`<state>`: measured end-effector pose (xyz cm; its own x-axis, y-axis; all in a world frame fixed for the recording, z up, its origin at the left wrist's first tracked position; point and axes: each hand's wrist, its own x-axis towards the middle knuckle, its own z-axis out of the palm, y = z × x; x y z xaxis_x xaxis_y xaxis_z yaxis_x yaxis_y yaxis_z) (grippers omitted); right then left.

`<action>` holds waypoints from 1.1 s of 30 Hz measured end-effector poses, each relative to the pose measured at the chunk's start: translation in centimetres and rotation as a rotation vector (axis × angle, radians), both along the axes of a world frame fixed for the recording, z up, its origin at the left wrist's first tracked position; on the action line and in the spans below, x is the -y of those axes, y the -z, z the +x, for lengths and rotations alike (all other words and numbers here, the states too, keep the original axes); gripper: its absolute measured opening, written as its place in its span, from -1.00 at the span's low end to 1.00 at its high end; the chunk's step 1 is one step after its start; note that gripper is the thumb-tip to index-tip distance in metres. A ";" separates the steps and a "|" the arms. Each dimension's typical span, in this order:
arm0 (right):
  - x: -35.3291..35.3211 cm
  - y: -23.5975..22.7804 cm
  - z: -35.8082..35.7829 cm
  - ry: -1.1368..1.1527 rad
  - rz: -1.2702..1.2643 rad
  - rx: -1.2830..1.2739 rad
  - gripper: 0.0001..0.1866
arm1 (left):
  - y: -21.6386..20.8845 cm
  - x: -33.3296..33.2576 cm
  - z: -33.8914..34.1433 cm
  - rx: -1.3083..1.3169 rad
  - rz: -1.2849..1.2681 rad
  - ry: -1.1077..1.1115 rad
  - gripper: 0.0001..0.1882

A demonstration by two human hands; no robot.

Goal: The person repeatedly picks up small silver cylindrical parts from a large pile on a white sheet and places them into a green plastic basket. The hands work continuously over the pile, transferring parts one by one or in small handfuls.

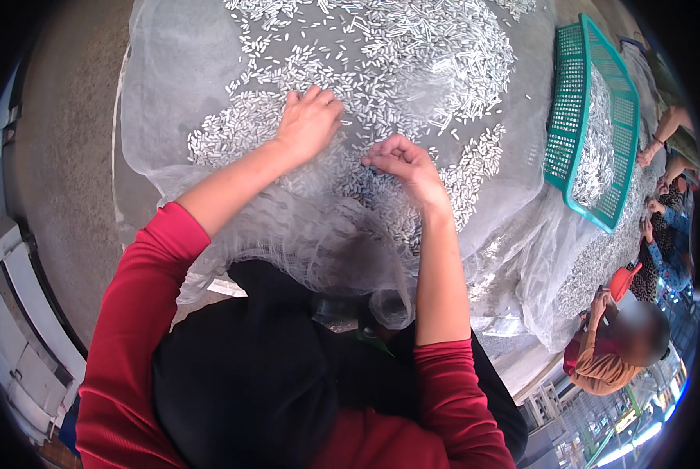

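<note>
Many small silvery rod-shaped pieces [452, 55] lie spread and heaped on a translucent mesh sheet [182, 94] over a grey surface. My left hand [311, 121] rests back-up on the left part of the heap, its fingers curled down and the tips hidden. To its right, my right hand [405, 166] hovers at the near part of the pieces with thumb and fingers pinched together. Whatever is between those fingertips is too small to make out. Near my body the sheet gathers into folds [311, 227].
A green plastic basket [573, 102] holding more such pieces stands tilted in view at the right. Beyond it, other people's hands [651, 148] work along the same surface. At lower right a person [608, 352] is beside a red scoop [622, 281]. White cabinets [33, 313] are at far left.
</note>
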<state>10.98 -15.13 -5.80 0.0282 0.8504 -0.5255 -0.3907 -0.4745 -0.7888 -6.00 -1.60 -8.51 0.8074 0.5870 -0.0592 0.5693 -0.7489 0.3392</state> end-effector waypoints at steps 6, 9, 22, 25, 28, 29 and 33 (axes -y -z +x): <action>-0.6 0.6 -1.1 0.319 0.019 -0.319 -0.74 | -3.5 0.4 0.7 0.222 -0.318 -0.148 -0.85; -2.7 1.2 -3.2 0.427 0.063 -0.539 -0.66 | -5.2 1.4 1.3 0.347 -0.413 -0.149 -0.84; -2.4 2.7 3.5 0.124 0.010 1.345 -0.85 | -3.9 -5.5 -4.3 0.332 -0.392 -0.480 -0.87; -2.3 1.8 3.3 0.363 0.058 0.118 -0.84 | -3.2 -4.6 -4.8 0.216 -0.347 -0.414 -0.86; -2.6 1.3 1.9 0.352 0.149 -0.372 -0.81 | -2.4 -2.9 -4.1 -0.011 -0.140 -0.286 -0.80; -3.1 1.5 1.1 0.291 0.105 -0.313 -0.81 | -2.1 -2.6 -3.7 -0.077 -0.149 -0.270 -0.75; -6.8 2.9 -2.8 0.055 -0.043 0.136 -0.80 | -1.2 -2.1 -3.6 -0.050 -0.066 -0.267 -0.80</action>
